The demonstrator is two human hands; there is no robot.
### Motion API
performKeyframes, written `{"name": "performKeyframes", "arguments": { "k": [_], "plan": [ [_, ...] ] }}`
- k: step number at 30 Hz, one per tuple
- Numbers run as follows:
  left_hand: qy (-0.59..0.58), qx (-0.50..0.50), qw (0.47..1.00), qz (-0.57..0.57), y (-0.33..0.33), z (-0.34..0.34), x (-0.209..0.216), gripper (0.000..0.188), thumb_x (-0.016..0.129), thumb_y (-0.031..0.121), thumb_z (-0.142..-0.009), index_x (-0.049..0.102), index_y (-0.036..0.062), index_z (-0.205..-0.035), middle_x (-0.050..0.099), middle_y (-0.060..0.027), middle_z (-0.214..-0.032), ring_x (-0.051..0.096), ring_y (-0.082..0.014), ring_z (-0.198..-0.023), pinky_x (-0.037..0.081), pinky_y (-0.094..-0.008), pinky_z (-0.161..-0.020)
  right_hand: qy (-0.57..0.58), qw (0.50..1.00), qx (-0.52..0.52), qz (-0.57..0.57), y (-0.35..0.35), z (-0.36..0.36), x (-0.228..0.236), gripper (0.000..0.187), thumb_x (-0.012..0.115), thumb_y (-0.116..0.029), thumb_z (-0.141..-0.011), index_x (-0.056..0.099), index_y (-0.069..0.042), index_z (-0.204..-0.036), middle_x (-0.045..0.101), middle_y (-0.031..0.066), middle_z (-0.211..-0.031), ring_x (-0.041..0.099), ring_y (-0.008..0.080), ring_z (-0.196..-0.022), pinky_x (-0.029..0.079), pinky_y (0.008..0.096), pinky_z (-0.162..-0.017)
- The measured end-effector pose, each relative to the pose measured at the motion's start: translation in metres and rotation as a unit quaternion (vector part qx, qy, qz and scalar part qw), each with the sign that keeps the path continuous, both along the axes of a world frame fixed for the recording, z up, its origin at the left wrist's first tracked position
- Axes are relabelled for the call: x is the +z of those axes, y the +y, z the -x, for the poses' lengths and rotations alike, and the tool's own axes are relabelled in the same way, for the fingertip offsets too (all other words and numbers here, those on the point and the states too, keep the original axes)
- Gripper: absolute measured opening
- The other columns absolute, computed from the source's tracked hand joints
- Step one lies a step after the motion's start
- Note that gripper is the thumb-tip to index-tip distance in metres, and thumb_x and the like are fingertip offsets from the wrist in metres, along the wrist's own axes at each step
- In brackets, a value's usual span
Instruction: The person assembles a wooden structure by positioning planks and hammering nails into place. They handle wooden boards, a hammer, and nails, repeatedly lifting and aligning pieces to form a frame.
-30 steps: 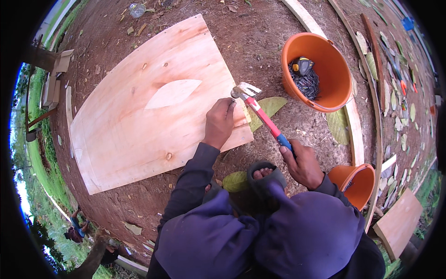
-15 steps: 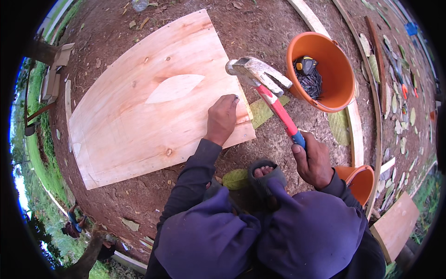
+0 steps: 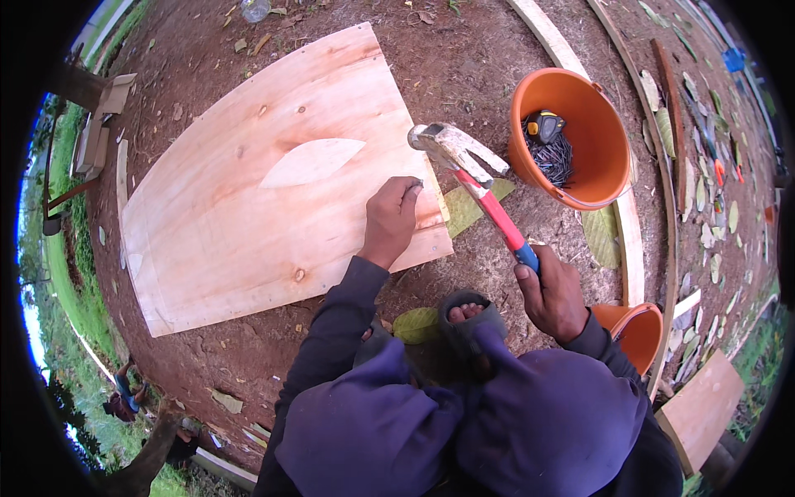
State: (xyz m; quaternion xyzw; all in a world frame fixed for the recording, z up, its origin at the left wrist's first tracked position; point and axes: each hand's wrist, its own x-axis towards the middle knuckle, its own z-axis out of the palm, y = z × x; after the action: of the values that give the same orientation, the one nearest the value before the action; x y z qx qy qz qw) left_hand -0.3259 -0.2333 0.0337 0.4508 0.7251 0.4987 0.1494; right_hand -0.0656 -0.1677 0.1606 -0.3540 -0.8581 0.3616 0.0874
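Observation:
A pale plywood sheet (image 3: 224,240) with one curved side lies on the ground in front of me, a leaf-shaped mark (image 3: 310,162) near its middle. My left hand (image 3: 391,217) rests on it near the right edge. Its thumb and forefinger pinch a nail (image 3: 421,184), of which only a small dark tip shows. My right hand (image 3: 553,296) is closed round the lower grip of a claw hammer (image 3: 497,213) with a red and blue handle. The worn hammer head is raised just beyond the sheet's right edge, apart from the nail.
An orange bucket (image 3: 600,149) at the right holds loose nails (image 3: 553,161) and a tape measure (image 3: 545,127). A second orange bucket (image 3: 642,340) stands nearer me. Long wooden strips (image 3: 632,248) and dry leaves lie on the soil. My sandalled foot (image 3: 468,319) is close to the sheet.
The hammer head has dropped slightly, and my right hand has shifted a little down and left. My left hand keeps its pinch at the sheet's edge. The view has tilted slightly.

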Motion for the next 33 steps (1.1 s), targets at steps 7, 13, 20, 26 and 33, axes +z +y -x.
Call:
{"name": "performKeyframes", "arguments": {
  "k": [7,13,20,26,33],
  "plan": [
    [0.240,0.070,0.965,0.079,0.047,0.060,0.008,0.019,0.057,0.010,-0.098,0.060,0.0030,-0.115,0.063,-0.0156,-0.100,0.066,-0.0330,-0.093,0.056,-0.0437,-0.075,-0.048,0.997,-0.015,0.060,0.001,-0.013,-0.008,0.027,0.059,-0.026,-0.101,0.058,-0.001,-0.110,0.064,0.0218,-0.074,0.066,0.0418,-0.067,0.050,0.0489,-0.061],
    [0.359,0.062,0.919,0.150,0.070,0.083,-0.014,0.020,0.059,0.004,-0.087,0.050,0.0058,-0.105,0.057,-0.0118,-0.100,0.063,-0.0312,-0.092,0.058,-0.0429,-0.071,-0.079,0.995,-0.010,0.068,-0.001,-0.011,-0.016,0.027,0.059,-0.027,-0.102,0.058,0.000,-0.106,0.063,0.0233,-0.073,0.065,0.0444,-0.067,0.049,0.0511,-0.060],
    [0.366,0.070,0.912,0.173,0.079,0.087,-0.016,0.018,0.059,0.006,-0.087,0.051,0.0069,-0.103,0.057,-0.0107,-0.099,0.063,-0.0296,-0.092,0.059,-0.0424,-0.068,-0.115,0.991,0.012,0.063,0.012,0.008,-0.008,0.028,0.058,-0.027,-0.102,0.056,0.000,-0.107,0.063,0.0238,-0.073,0.064,0.0455,-0.066,0.047,0.0533,-0.060],
    [0.375,0.085,0.912,0.143,0.081,0.092,-0.019,0.015,0.059,0.008,-0.087,0.055,0.0074,-0.101,0.059,-0.0091,-0.097,0.064,-0.0284,-0.092,0.059,-0.0421,-0.067,0.059,0.998,0.002,0.024,0.019,0.009,0.018,0.030,0.055,-0.028,-0.102,0.056,-0.001,-0.115,0.063,0.0194,-0.071,0.064,0.0416,-0.063,0.048,0.0503,-0.059],
    [0.371,0.080,0.914,0.144,0.085,0.089,-0.016,0.014,0.059,0.008,-0.086,0.055,0.0078,-0.100,0.059,-0.0091,-0.096,0.064,-0.0284,-0.091,0.060,-0.0423,-0.066,-0.092,0.995,0.044,-0.007,0.021,0.007,-0.019,0.028,0.058,-0.027,-0.101,0.054,-0.001,-0.109,0.062,0.0227,-0.073,0.061,0.0456,-0.061,0.046,0.0552,-0.057]
  ]
}}
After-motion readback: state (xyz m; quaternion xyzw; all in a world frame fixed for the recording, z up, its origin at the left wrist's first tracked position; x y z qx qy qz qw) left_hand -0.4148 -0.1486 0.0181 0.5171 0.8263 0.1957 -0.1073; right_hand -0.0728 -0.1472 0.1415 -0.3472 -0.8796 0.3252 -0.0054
